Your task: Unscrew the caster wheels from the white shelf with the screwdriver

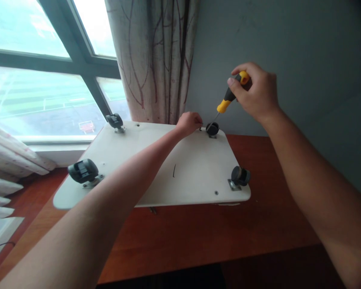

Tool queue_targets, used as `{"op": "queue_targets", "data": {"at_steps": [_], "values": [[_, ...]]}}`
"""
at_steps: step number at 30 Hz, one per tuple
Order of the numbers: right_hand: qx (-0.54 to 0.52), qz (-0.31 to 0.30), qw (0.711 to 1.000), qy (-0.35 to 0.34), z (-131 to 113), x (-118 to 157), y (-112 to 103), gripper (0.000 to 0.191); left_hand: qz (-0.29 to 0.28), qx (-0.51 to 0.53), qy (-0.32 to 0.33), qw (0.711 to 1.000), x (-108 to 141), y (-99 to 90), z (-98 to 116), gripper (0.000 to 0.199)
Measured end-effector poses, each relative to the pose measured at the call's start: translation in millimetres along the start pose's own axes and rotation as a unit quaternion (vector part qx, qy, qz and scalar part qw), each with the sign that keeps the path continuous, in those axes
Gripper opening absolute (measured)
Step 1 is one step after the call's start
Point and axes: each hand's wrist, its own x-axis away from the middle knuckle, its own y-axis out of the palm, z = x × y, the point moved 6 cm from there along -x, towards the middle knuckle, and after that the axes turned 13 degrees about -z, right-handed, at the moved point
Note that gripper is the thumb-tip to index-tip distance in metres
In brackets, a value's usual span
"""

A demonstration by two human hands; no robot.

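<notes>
A single camera, worn on the person's head, looks forward and steeply down from above the near edge of the table [180, 237]. It is set somewhat askew: that edge climbs toward the right. The wide view takes in the whole outline of the white board [195, 164] and reaches past its far edge to a window [87, 68], a curtain [156, 52] and a wall [289, 40]. Closest to the lens are the forearms, entering at the lower left and lower right; the left hand [189, 123] is farther off, by the board's far edge.
</notes>
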Motion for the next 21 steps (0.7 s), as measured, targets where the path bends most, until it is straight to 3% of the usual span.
{"op": "queue_targets", "data": {"at_steps": [21], "values": [[0.001,0.015,1.000,0.016,4.4,2.5,7.2,0.018,-0.018,-0.003,-0.001,1.000,-4.3,7.5,-1.4,0.018]]}}
